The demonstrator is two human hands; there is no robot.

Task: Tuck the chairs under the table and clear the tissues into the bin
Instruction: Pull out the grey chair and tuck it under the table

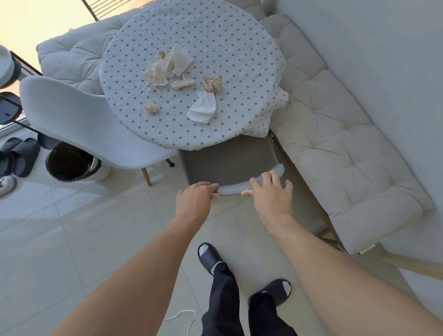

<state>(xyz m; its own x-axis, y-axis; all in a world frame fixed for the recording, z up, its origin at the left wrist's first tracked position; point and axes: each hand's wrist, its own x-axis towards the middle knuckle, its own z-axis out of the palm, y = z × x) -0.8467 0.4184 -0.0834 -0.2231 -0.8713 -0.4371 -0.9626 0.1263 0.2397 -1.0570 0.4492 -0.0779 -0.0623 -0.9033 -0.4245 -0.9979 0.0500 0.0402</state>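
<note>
A grey chair [228, 162] stands in front of me with its seat partly under the round table [232, 47], which wears a dotted cloth. My left hand [195, 199] grips the top edge of the chair's back. My right hand [271, 194] rests on the same edge, fingers spread over it. A second, white chair [79, 120] stands at the table's left, angled outward, with its seat mostly outside the table. Several crumpled tissues [172, 68] lie on the tabletop, and a flat white tissue [202, 109] lies nearer me. A bin [69, 164] with a dark liner sits on the floor behind the white chair.
A cushioned bench [345, 144] runs along the wall at right and behind the table. Slippers and shoes [15, 157] lie on the tiled floor at left, by a dark shelf rack [6, 105]. A white cord [185, 327] lies near my feet.
</note>
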